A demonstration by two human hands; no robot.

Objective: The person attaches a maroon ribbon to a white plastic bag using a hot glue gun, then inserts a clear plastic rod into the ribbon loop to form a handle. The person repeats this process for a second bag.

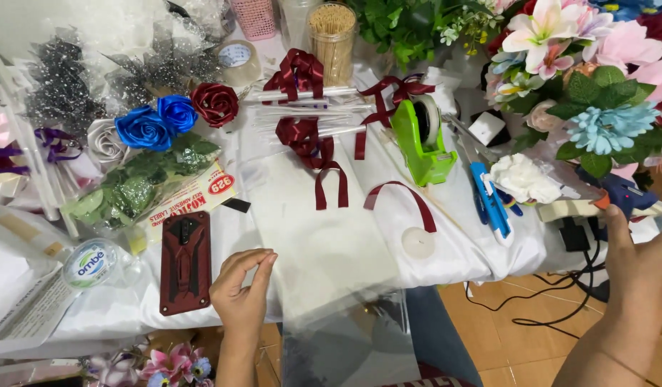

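- Clear cellophane sheet [331,287] draped over the table edge [488,261], pinched at its left corner between left hand [239,297] thumb and finger.
- Looks light, floppy, slippery; probably best gripped at corners, creases easily.
- Right hand [635,269] off to the right, closed on the glue gun [617,197] handle.
- Dark red ribbon loops [331,183] just past the sheet, white disc [418,242] beside it.
- Green tape dispenser [420,143] farther back, red phone case [185,261] left of hand.

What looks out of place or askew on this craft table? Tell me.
A clear plastic sheet hangs over the table's front edge, half off. Loose dark red ribbon strips lie scattered and curled on the white cloth. Nothing looks spilled or broken.
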